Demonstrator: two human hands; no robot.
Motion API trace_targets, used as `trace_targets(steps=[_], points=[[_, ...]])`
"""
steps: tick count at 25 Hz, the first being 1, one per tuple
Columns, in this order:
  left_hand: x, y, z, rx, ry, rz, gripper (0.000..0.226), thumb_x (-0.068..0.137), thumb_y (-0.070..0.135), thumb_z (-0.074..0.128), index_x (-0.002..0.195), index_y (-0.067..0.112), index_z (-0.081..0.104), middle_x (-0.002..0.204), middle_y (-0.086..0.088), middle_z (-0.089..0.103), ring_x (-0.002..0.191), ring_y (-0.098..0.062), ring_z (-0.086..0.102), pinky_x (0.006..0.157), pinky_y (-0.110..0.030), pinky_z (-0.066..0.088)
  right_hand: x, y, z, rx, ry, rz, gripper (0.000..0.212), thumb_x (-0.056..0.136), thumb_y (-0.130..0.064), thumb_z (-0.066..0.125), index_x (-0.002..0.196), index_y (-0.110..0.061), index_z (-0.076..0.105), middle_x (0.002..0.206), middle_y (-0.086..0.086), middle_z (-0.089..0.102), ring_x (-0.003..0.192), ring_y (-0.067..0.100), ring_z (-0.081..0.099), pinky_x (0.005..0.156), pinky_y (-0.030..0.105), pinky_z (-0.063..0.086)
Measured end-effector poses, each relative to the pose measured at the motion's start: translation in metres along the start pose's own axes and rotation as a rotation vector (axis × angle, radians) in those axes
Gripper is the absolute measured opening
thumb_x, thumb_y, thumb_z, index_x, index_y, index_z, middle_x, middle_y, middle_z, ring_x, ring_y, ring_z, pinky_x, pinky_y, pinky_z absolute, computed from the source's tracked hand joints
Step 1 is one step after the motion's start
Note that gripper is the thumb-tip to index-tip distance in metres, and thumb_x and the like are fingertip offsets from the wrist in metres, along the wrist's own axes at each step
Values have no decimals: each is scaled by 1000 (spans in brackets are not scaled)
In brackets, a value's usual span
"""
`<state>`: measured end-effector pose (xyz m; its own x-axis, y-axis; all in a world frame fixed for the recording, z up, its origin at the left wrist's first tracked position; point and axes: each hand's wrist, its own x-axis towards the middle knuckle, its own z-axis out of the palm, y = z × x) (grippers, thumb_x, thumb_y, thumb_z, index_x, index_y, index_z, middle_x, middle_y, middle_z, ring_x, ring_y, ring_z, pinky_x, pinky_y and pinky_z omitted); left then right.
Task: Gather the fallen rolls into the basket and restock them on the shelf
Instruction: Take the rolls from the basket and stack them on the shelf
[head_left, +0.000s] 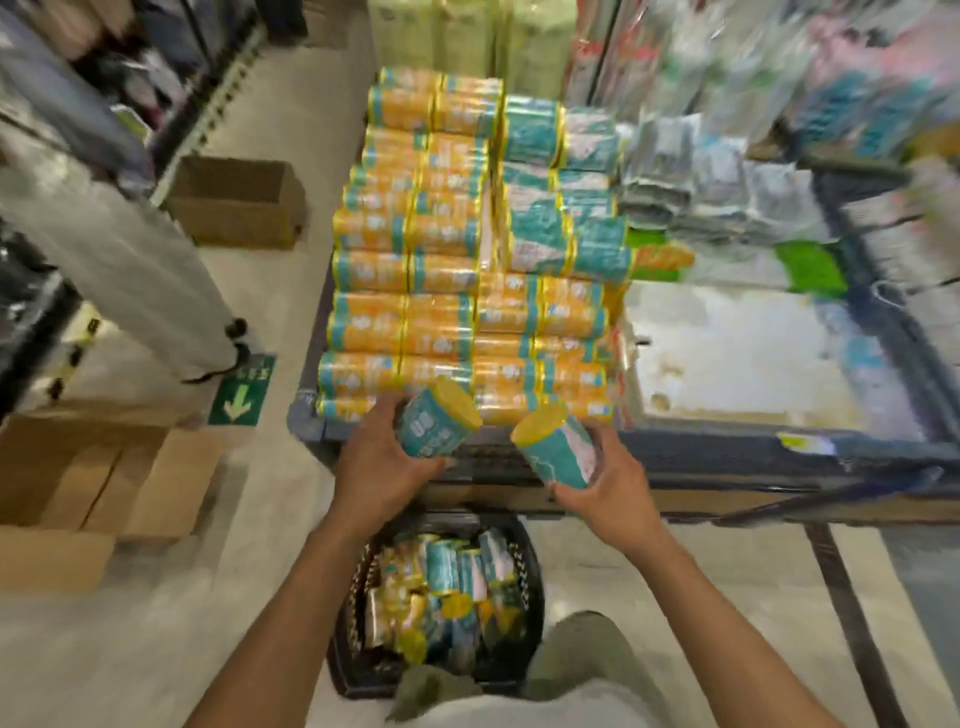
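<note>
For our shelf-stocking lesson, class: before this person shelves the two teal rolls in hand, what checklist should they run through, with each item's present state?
1. Grip of left hand on left teal roll: ok.
2. Grip of right hand on right teal roll: ok.
3. Matching teal stack in sight, behind orange rolls: ok.
4. Free slot on it: cannot tell, blurred.
5. The basket emptied: not ok, rolls remain.

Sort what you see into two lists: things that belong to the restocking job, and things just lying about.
Job: left hand; left roll; right hand; right roll; basket; stacked rolls.
Lying about: cardboard box; green arrow sign.
</note>
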<state>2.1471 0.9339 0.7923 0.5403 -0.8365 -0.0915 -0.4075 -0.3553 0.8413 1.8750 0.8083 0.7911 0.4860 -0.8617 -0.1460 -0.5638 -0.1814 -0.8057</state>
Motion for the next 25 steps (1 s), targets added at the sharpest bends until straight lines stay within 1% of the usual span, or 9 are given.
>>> trace_targets(steps=[2,3,6,10,14,19,21,23,25], points=[[43,30,1,65,-33,72,83,57,48,89,128,43,46,113,20,64,101,-7,66,78,-40,61,36,-7,-26,-66,58,-29,81,65,-53,82,137,-42,47,124,-17,63,107,1,64,83,24,56],[66,44,4,89,-31,105,83,57,51,86,130,44,46,111,23,61,101,-8,65,78,-40,61,59,-8,-39,-92,70,-49,81,66,-51,83,138,-42,46,125,-15,62,108,3,63,83,24,55],[137,83,29,156,-16,217,80,55,55,82,126,45,47,105,27,58,101,-12,63,78,-42,59,139,-2,-83,-180,69,-138,85,66,-53,82,140,-46,42,125,-21,55,107,-5,54,81,13,47],[248,125,79,269,31,262,78,58,42,90,127,38,53,115,10,66,104,-19,62,82,-41,55,271,26,-138,-315,30,-254,87,72,-38,87,147,-30,45,142,-6,54,126,15,51,99,32,48],[367,164,121,487,29,314,82,60,38,89,134,27,57,123,1,67,109,-26,62,87,-41,53,404,37,-176,-439,36,-392,84,70,-28,89,144,-17,52,137,7,54,123,28,53,99,45,50],[494,181,150,759,15,353,75,65,33,84,134,26,55,129,-1,64,119,-31,57,98,-46,46,536,34,-193,-453,31,-473,88,67,-30,90,144,-21,49,142,5,55,128,31,54,103,49,48],[534,184,155,819,-4,324,77,66,34,84,136,28,52,135,1,60,127,-31,53,108,-52,37,579,28,-189,-475,25,-477,88,68,-32,89,146,-21,48,145,6,56,131,31,53,106,48,46],[567,181,158,875,-46,263,79,66,32,83,138,30,50,141,3,56,133,-28,47,112,-54,30,618,24,-179,-502,-40,-460,89,70,-30,88,149,-19,48,151,8,52,138,32,47,114,50,39],[593,168,167,882,-89,260,77,68,32,78,141,29,51,145,4,54,135,-27,46,110,-50,34,647,32,-168,-509,-111,-426,88,72,-25,87,150,-21,46,155,6,47,143,32,41,118,51,32]])
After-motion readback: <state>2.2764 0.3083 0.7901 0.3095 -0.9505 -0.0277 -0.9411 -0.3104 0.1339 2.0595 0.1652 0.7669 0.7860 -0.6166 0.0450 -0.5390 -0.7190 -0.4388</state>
